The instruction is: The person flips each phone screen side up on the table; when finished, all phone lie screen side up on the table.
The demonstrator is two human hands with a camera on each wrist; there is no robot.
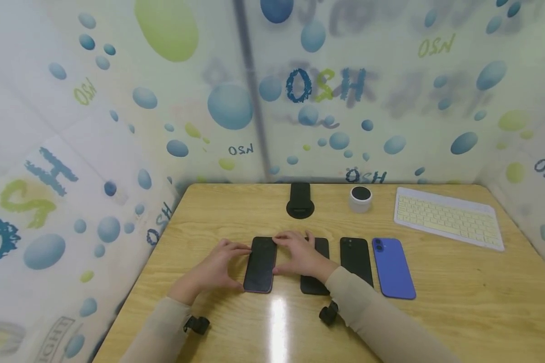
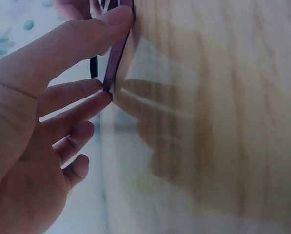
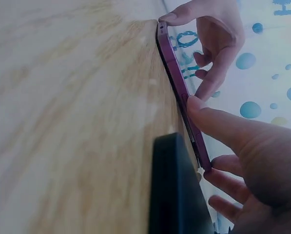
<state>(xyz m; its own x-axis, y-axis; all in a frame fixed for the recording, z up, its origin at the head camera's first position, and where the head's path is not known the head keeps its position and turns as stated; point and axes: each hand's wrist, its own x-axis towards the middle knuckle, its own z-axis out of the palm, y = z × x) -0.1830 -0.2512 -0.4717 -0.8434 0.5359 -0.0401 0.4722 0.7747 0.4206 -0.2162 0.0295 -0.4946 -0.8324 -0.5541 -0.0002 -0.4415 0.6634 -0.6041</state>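
A phone with a dark screen and purple-red sides (image 1: pixel 260 267) (image 2: pixel 115 58) (image 3: pixel 173 66) is face up at the table's middle left. My left hand (image 1: pixel 211 269) (image 2: pixel 26 131) holds its left side, thumb at the near corner and fingertips farther up. My right hand (image 1: pixel 302 256) (image 3: pixel 262 156) grips the right side, thumb on the edge and fingers by the far corner. Under the right hand lies a black phone (image 1: pixel 315 282), partly covered. I cannot tell whether the held phone is slightly raised.
Right of the hands lie another black phone (image 1: pixel 356 257) and a blue phone (image 1: pixel 396 272), backs up. Behind are a black stand (image 1: pixel 300 201), a white round device with a dark top (image 1: pixel 360 201) and a white keyboard (image 1: pixel 448 217). Patterned sheeting surrounds the table (image 1: pixel 458 312).
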